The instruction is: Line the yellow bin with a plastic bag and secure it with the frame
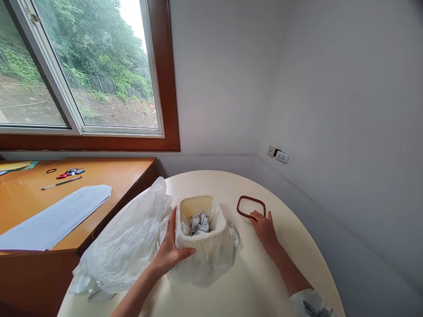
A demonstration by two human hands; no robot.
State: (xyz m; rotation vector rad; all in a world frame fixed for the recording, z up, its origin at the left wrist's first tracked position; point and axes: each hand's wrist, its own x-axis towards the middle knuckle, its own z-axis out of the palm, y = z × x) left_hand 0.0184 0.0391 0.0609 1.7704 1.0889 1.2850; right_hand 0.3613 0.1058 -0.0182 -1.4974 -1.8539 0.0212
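A small trash bin (194,203) stands upright on the round table, lined with a white plastic bag (205,257) folded over its rim. Crumpled paper (200,223) lies inside it. My left hand (170,251) grips the bin's left side through the bag, thumb across the near face and fingers along the left. To the right, a brown rounded-square ring (238,206) rests on the tabletop. The fingers of my right hand (264,226) are closed at its near right corner, covering part of it. A loose translucent plastic bag (124,244) is spread out left of the bin.
The round cream table (264,281) adjoins a brown desk (132,171) at left. Papers (62,215), a pen (61,183), keys (74,171) and a dark ring (50,171) lie on the desk. Beyond the table, the wall (221,88) carries a socket (282,156).
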